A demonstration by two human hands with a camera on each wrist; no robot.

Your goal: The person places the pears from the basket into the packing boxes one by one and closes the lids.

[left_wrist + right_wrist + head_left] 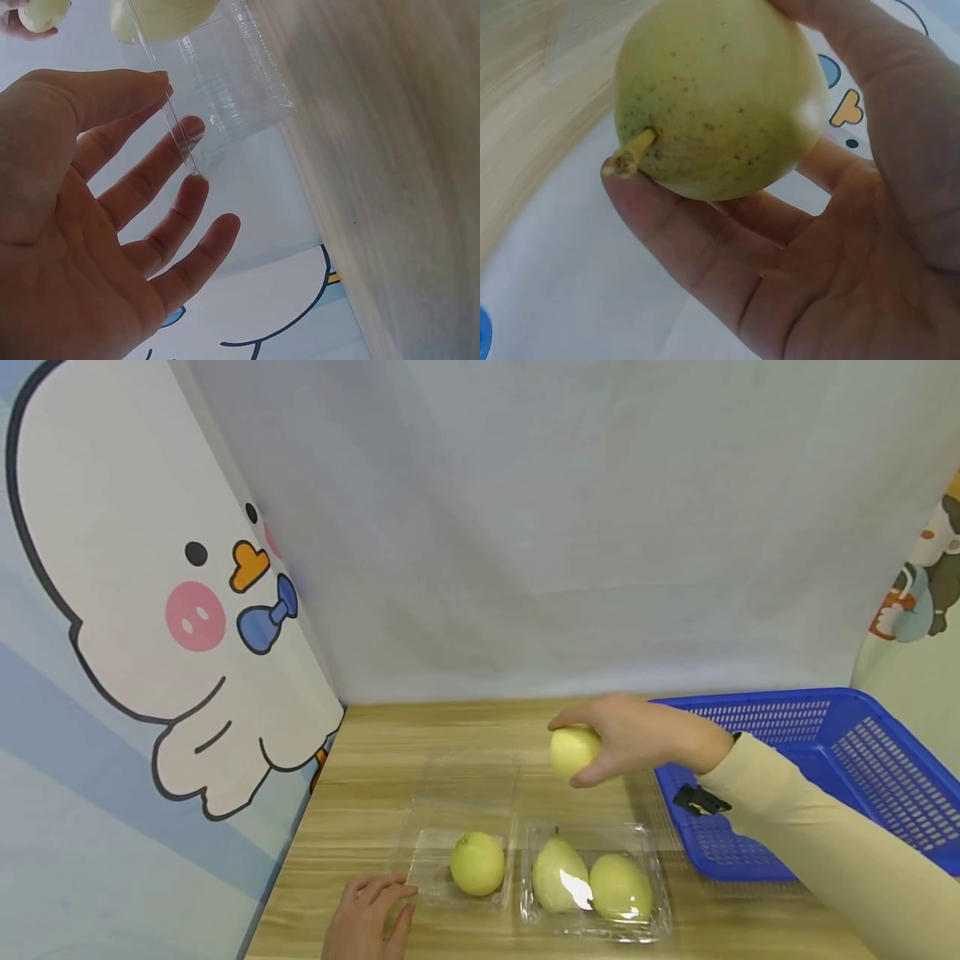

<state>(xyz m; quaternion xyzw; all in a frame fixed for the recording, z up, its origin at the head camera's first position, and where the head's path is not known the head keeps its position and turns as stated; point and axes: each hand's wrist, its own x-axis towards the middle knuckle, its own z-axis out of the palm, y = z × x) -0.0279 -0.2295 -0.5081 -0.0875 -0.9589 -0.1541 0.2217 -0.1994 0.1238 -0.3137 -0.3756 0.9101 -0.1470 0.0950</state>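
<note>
My right hand grips a round yellow-green pear in the air over the table; its thick stem and brown specks show in the right wrist view. At the near left, my left hand pinches the rim of an open clear plastic box between thumb and fingers. One pear sits in that box, whose lid lies folded back behind it. Right beside it, a second clear plastic box holds two pears, one with its stem up and the other on the right.
A blue slotted plastic basket stands at the right, partly behind my right forearm. All of this is on a wood-grain table. A pale curtain hangs along the back, and a cartoon-printed cloth covers the left side.
</note>
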